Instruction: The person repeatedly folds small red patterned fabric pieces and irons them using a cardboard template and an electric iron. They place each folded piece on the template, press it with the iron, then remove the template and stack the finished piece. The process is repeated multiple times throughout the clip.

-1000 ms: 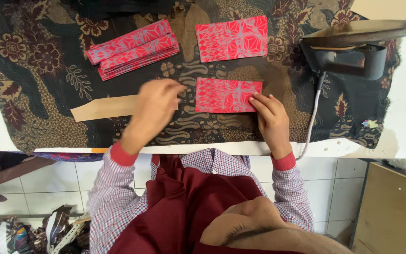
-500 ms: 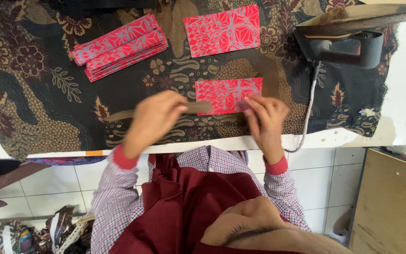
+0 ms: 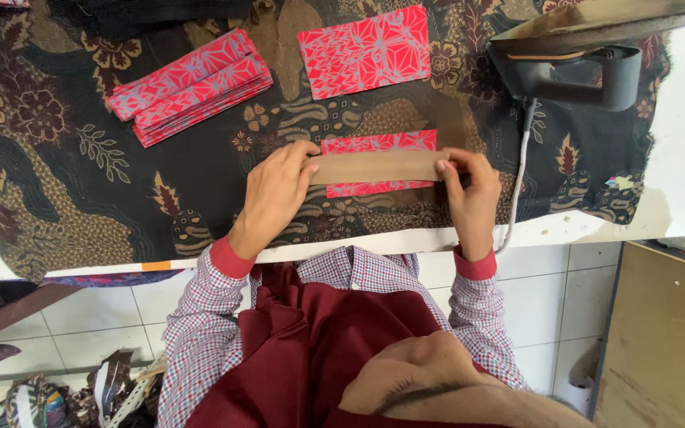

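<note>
Flat, a brown card strip [image 3: 376,166] spans red patterned cloth [image 3: 374,143], each hand [image 3: 275,194] [image 3: 469,190] pinching one end.

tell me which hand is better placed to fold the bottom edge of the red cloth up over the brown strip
Probably the right hand: it sits lower, beside the exposed bottom edge of the red cloth piece. The left hand pins the brown strip at its left end and could steady it.

Red cloth piece [image 3: 377,143]: my brown card strip [image 3: 374,166] covers its middle — only the top and bottom edges show.
Iron [image 3: 588,55]: cut off by the top edge, soleplate only partly in view.
Folded red stack [image 3: 190,85]: the number of pieces is too fine to count.
Dark cloth [image 3: 160,9]: cropped at the top — kind unclear.
</note>
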